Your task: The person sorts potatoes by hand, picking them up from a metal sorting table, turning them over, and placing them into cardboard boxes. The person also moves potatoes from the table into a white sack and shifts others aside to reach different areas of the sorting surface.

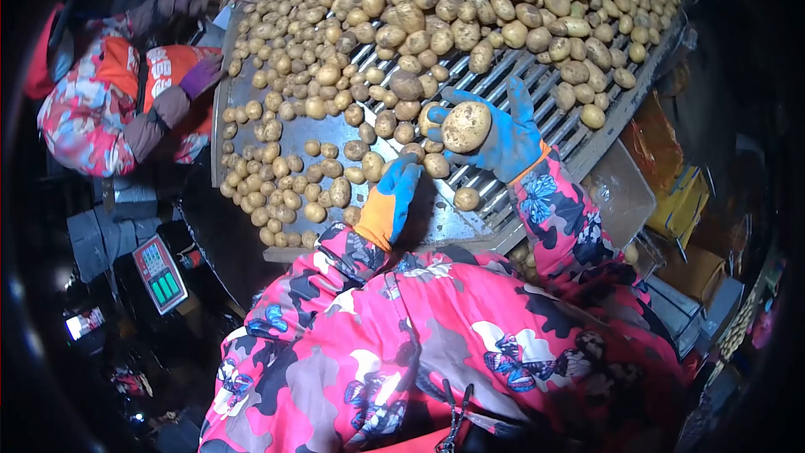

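Observation:
A large, soil-flecked potato [466, 127] rests against the palm of my right hand [507, 136], which wears a blue glove with an orange cuff. Its fingers reach around the potato above the metal slats, and a smaller potato [428, 119] shows just behind the fingertips. My left hand [397, 193], gloved the same way, is closed with its fingers curled down at the edge of the smooth metal plate [432, 220]. Whatever it may grip is hidden under the fingers. Loose potatoes [373, 166] lie right beside it.
Potatoes of mixed sizes cover much of the slatted sorting table [549, 122]. At the left edge stands another person [126, 105] with a purple glove [201, 75]. A scale [159, 274] sits lower left; a yellow container [677, 205] and a translucent bin [619, 189] are at right.

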Demonstrator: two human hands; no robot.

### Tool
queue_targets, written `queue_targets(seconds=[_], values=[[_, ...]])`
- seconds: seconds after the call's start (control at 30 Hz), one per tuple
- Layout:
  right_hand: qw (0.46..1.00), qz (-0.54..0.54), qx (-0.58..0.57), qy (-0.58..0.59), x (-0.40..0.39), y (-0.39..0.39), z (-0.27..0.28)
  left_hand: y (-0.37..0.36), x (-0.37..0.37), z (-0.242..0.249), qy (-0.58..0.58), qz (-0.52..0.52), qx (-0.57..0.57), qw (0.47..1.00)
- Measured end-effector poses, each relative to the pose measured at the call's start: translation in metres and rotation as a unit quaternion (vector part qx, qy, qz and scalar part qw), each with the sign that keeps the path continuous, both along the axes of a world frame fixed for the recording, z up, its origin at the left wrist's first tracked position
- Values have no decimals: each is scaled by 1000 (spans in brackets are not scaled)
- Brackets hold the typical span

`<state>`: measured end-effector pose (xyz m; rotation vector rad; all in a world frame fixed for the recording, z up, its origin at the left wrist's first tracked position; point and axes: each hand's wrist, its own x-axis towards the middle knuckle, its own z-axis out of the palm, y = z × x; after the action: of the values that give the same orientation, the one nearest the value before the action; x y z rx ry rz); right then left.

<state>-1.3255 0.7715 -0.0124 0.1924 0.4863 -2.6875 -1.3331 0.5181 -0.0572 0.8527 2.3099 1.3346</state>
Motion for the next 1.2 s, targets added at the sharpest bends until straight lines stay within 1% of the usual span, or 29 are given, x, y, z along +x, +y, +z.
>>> queue_targets(seconds=[0.03,0.07,0.1,0.13,0.2,0.23,0.27,0.3,0.33,0.4,0.47,0.5,0.53,0.6,0.63,0.67,0.7,0.73,0.77,0.8,0.83,0.87,0.93,0.97,1.0,1.07,1.1,1.13,1.2], values=[[1000,-7,-1,1,4,1,1,-1,2,-5,-135,52,19,989],[999,-46,-5,-16,10,1,2,1,2,-3,-268,104,36,957],[996,-84,-9,-34,14,1,2,2,0,0,-269,108,42,956],[995,-88,-11,-34,18,3,-9,5,-1,2,-269,105,39,957],[968,-159,102,-163,22,3,-24,13,-3,11,-301,146,67,940],[949,-196,98,-227,30,4,-28,15,-9,11,-298,146,64,941],[935,-245,121,-225,37,2,-29,19,-19,11,-259,175,15,950],[950,-215,130,-187,47,8,-35,25,-32,12,-219,202,-31,954],[961,-185,140,-150,57,13,-42,32,-51,11,-150,188,-13,971],[952,-216,132,-169,74,13,-41,52,-80,25,51,185,-147,970],[962,-158,93,-200,89,17,-35,71,-116,5,234,104,-175,951],[951,-188,116,-217,96,12,-42,77,-129,1,287,38,-232,929],[950,-184,96,-232,102,12,-46,79,-139,-1,220,-35,-281,933],[955,-175,80,-227,109,9,-39,92,-157,-4,151,-49,-353,922],[953,-174,105,-226,111,9,-33,94,-161,-7,58,-31,-184,981],[951,-182,100,-231,115,10,-37,100,-158,-14,-231,-21,42,972],[947,-183,90,-248,118,13,-42,99,-153,-19,-503,-31,169,847],[944,-182,79,-262,118,16,-47,104,-139,2,-611,-29,215,761],[952,-173,71,-241,117,20,-50,109,-125,24,-708,-15,246,662],[952,-176,66,-241,113,21,-50,116,-110,47,-693,2,214,688],[959,-177,61,-213,108,23,-47,120,-103,58,-769,-39,216,601],[965,-177,57,-185,105,25,-42,124,-95,64,-796,-55,221,561],[976,-173,36,-131,95,26,-22,127,-88,55,-808,-88,213,543],[977,-173,54,-111,92,26,-19,126,-86,53,-806,-124,227,533],[978,-173,72,-91,90,24,-16,124,-83,52,-806,-126,225,533],[976,-191,82,-63,87,15,1,127,-72,66,-683,-33,213,698],[974,-202,89,-49,89,15,-1,132,-66,63,-608,-14,205,767],[972,-213,95,-34,90,14,-3,126,-69,65,-527,-71,73,844],[984,-122,-21,-130,101,15,-36,126,-63,79,-423,-158,7,892]])
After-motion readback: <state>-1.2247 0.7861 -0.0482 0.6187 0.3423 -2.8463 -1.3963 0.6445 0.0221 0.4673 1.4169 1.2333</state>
